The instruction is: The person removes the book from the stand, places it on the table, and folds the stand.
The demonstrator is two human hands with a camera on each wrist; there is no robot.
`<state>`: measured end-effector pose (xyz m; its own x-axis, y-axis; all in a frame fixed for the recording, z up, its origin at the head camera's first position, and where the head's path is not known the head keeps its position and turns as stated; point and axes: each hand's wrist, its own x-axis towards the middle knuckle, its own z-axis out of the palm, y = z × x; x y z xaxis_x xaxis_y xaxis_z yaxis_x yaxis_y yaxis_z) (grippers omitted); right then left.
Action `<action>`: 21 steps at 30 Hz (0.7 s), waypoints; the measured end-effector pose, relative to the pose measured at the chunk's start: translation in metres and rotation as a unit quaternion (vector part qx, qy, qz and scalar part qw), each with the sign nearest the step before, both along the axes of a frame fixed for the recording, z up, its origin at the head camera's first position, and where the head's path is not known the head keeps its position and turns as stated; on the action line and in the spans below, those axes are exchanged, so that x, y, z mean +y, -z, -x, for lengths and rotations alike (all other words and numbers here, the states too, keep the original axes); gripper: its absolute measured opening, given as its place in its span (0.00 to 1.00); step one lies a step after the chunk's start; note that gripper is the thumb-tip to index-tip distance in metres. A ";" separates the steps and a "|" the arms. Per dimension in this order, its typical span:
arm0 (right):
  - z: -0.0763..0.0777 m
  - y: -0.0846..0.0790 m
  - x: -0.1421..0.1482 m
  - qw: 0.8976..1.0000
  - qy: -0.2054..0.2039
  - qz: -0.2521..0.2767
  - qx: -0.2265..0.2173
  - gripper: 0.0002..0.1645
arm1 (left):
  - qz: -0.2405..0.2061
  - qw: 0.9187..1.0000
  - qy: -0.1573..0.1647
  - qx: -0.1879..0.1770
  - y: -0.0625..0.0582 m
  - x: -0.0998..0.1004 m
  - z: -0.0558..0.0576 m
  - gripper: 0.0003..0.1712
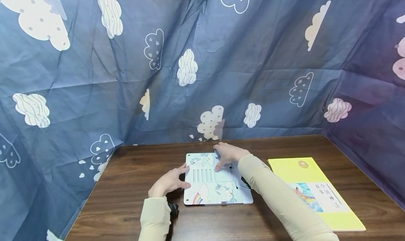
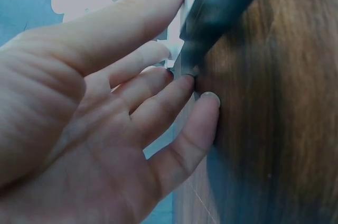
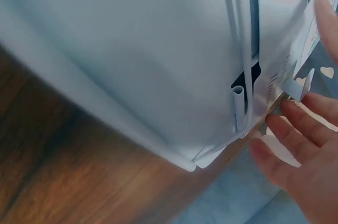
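A flat white book stand (image 1: 226, 176) with unicorn and rainbow prints and a row of slots lies on the brown table. At its left edge, my left hand (image 1: 169, 182) grips it, thumb on the face and fingers along the side. My right hand (image 1: 231, 153) spans its far edge, thumb on the face near the slots and fingers curving over the back edge. In the right wrist view those fingers reach a small upright tab (image 3: 307, 84) on that edge. A bent wire support (image 3: 243, 39) runs along the panel there.
A yellow book (image 1: 292, 167) with a picture on its cover lies to the right of the stand, partly behind my right sleeve (image 1: 281, 199). The wooden table (image 1: 136, 163) ends at a blue cloud-patterned curtain (image 1: 171, 104) at the back and sides.
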<state>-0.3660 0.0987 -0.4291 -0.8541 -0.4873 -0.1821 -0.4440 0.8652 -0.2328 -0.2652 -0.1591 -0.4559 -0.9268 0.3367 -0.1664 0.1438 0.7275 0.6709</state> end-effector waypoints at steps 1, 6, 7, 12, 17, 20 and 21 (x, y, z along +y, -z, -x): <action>0.001 0.000 -0.001 1.000 -0.001 0.001 0.001 0.62 | -0.002 1.000 -0.001 -0.003 0.000 0.000 0.000 0.43; 0.004 0.001 -0.005 1.000 0.000 0.002 -0.001 0.61 | -0.017 1.000 -0.005 -0.009 -0.002 0.000 0.000 0.43; 0.005 0.002 -0.006 1.000 0.000 0.000 -0.002 0.61 | -0.017 1.000 -0.005 -0.010 -0.002 0.000 -0.001 0.43; 0.010 0.006 -0.008 1.000 0.011 -0.016 -0.005 0.58 | -0.013 1.000 -0.006 -0.008 -0.002 0.001 0.000 0.43; 0.016 0.008 -0.009 1.000 0.015 -0.026 -0.004 0.53 | -0.013 1.000 -0.004 -0.003 -0.002 0.001 0.000 0.43; 0.016 0.008 -0.010 1.000 0.012 -0.026 -0.005 0.52 | -0.013 1.000 -0.002 -0.004 -0.003 0.000 -0.001 0.43; 0.016 0.008 -0.011 1.000 0.012 -0.025 -0.005 0.52 | -0.012 1.000 -0.002 -0.003 -0.003 -0.001 -0.001 0.43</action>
